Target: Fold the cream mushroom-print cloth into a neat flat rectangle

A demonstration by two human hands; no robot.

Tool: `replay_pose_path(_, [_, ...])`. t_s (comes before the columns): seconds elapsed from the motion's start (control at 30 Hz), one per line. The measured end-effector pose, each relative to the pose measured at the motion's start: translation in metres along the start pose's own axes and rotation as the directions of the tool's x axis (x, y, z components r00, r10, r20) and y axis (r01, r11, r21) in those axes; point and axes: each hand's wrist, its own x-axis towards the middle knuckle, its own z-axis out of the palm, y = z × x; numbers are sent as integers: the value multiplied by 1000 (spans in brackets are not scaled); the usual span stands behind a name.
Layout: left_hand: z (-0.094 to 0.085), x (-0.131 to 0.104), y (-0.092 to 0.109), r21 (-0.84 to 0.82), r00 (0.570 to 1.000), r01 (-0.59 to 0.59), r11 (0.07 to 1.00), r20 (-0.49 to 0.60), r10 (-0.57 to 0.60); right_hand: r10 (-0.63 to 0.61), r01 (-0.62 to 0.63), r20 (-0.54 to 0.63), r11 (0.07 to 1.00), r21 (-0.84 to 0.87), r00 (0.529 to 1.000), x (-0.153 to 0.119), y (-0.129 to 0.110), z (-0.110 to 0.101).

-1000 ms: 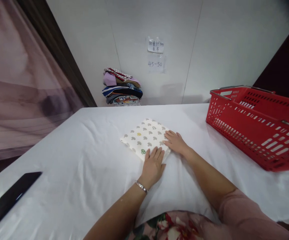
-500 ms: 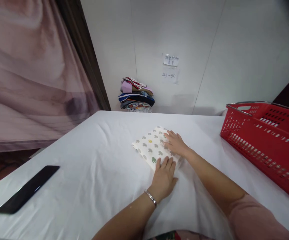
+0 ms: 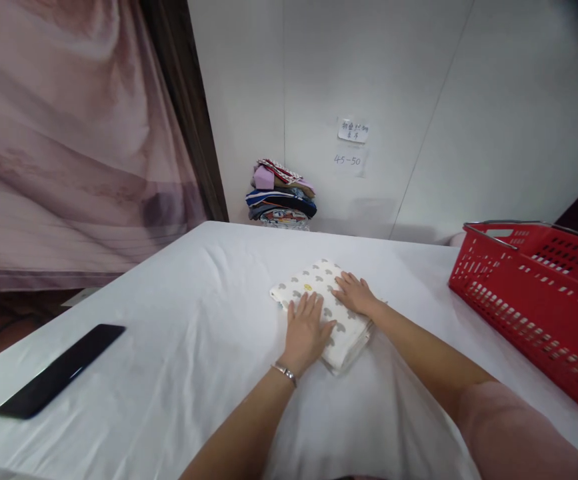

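The folded cloth (image 3: 329, 311), white with grey mushroom-like motifs and one yellow one, lies flat on the white-covered table (image 3: 193, 380), in front of the person. Part of its upper face is hidden beneath the two hands. The left hand (image 3: 307, 335) rests palm down over its near left side, fingers spread, thumb held out to the right. The right hand (image 3: 355, 293) lies flat on its right side, fingers slightly parted; its palm side is out of sight. How firmly either hand presses cannot be told. At the near corner stacked layers show, but their number is hard to make out.

The red basket (image 3: 533, 313) is cut off by the right frame edge, and its contents cannot be seen. The pink sleeve (image 3: 513, 427) runs out of the frame at the lower right. The handwriting on the upper note (image 3: 353, 131) is hard to read; the lower note (image 3: 349, 161) reads "45-50". The lower part of the fabric pile (image 3: 283, 200) is hidden behind the table's far edge. A flat black object (image 3: 61, 372) lies near the table's left edge.

Compared with half a second ago, the left hand sits farther left on the cloth, exposing the near corner it covered. The green motif visible then is now out of sight. The right hand remains on the right side.
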Motion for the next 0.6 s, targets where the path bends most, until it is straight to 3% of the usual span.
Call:
replay_pose_path(0.13, [14, -1, -18, 59, 1000, 18, 998, 8, -19, -47, 46, -52, 999, -26, 998, 21, -10, -6])
replay_pose_path(0.23, [19, -5, -18, 92, 1000, 24, 995, -4, -24, -103, 102, -64, 995, -18, 993, 40, -15, -5])
replay_pose_path(0.37, [18, -5, -15, 105, 1000, 9, 994, -5, -8, -39, 40, -12, 998, 39, 999, 56, -10, 2])
replay_pose_path(0.6, [18, -7, -15, 28, 1000, 24, 999, -6, -24, -20, 19, 7, 990, 142, 1000, 44, 14, 1])
